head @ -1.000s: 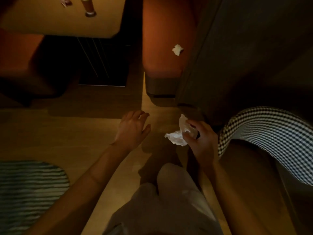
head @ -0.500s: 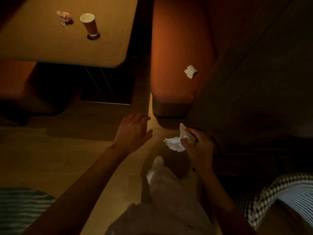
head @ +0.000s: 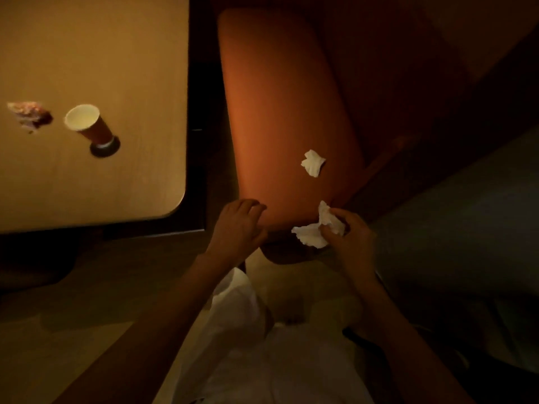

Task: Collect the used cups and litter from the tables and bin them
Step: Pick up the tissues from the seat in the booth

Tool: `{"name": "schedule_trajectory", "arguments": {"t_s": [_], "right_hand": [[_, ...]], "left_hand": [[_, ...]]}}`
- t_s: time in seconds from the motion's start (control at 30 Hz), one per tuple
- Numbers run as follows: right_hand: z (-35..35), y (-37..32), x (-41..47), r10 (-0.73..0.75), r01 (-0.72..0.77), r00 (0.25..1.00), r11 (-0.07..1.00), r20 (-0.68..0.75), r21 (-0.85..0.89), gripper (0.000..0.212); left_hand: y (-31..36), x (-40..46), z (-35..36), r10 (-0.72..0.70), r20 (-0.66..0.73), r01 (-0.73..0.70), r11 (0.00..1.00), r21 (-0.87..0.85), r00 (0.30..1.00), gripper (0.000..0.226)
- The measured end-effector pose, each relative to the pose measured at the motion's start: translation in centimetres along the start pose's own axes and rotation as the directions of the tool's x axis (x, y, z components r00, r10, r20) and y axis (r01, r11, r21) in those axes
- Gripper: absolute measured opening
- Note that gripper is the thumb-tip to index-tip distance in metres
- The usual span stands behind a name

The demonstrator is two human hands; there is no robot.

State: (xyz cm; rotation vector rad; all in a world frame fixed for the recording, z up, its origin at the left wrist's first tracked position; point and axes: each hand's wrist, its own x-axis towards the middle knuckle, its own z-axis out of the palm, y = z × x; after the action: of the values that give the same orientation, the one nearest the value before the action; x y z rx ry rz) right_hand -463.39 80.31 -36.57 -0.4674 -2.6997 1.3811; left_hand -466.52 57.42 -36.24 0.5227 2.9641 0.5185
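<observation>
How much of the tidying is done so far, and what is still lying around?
Little looks done: no bin is in view. In hand: the right hand grips a crumpled white tissue; the left hand is empty, open beside the orange padded seat. Left: a small white paper scrap on that seat, plus a red paper cup and a crumpled brownish wrapper on the tan table.

The crumpled wrapper (head: pixel 28 115) at the left edge of the frame is blurred, and what it is cannot be told. Part of the white tissue (head: pixel 316 231) is hidden inside the fingers of the right hand (head: pixel 347 237). The table (head: pixel 87 185) is cut off by the top and left edges, and the space under it is too dark to read.
</observation>
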Motion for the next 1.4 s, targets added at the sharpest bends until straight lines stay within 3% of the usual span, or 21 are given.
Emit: {"name": "schedule_trajectory", "arguments": {"t_s": [0.33,0.53,0.7,0.8,0.9,1.07,1.2,1.33,1.4], "right_hand": [[6.6,1.3,14.5,0.185,-0.194,0.965,0.981,-0.189,-0.032,0.037],[10.5,7.1,22.6,0.312,-0.327,0.927,0.944,-0.207,-0.044,0.036],[14.2,12.3,28.2,0.289,-0.314,0.927,0.947,-0.237,-0.072,0.035],[16.4,15.8,31.1,0.362,-0.400,0.892,0.911,-0.271,-0.098,0.036],[18.0,18.9,33.3,0.281,-0.338,0.898,0.933,-0.340,-0.122,0.026],[18.7,22.0,34.9,0.353,-0.393,0.877,0.918,-0.325,-0.063,0.028],[18.6,22.9,35.2,0.451,-0.480,0.857,0.875,-0.250,-0.063,0.032],[18.6,22.6,34.6,0.408,-0.439,0.870,0.896,-0.276,-0.061,0.036],[18.7,22.2,34.6,0.418,-0.443,0.862,0.896,-0.287,-0.025,0.048]], "left_hand": [[-5.8,19.5,2.9,0.144,0.148,-0.143,0.990,-0.017,0.979,0.060],[-7.0,29.8,11.4,0.143,0.227,-0.138,0.990,-0.038,0.963,0.068],[-8.0,37.8,19.6,0.153,0.258,-0.141,0.988,-0.067,0.954,0.072],[-8.5,41.9,24.9,0.207,0.272,-0.193,0.978,-0.077,0.940,0.079],[-8.7,44.5,29.9,0.304,0.306,-0.303,0.952,-0.052,0.902,0.088],[-8.8,46.5,35.3,0.331,0.388,-0.337,0.940,-0.055,0.860,0.093],[-8.7,47.3,36.4,0.328,0.391,-0.328,0.942,-0.068,0.860,0.085],[-8.2,48.0,36.2,0.341,0.374,-0.345,0.937,-0.059,0.863,0.077],[-7.7,48.0,36.0,0.343,0.360,-0.341,0.937,-0.072,0.868,0.068]]}}
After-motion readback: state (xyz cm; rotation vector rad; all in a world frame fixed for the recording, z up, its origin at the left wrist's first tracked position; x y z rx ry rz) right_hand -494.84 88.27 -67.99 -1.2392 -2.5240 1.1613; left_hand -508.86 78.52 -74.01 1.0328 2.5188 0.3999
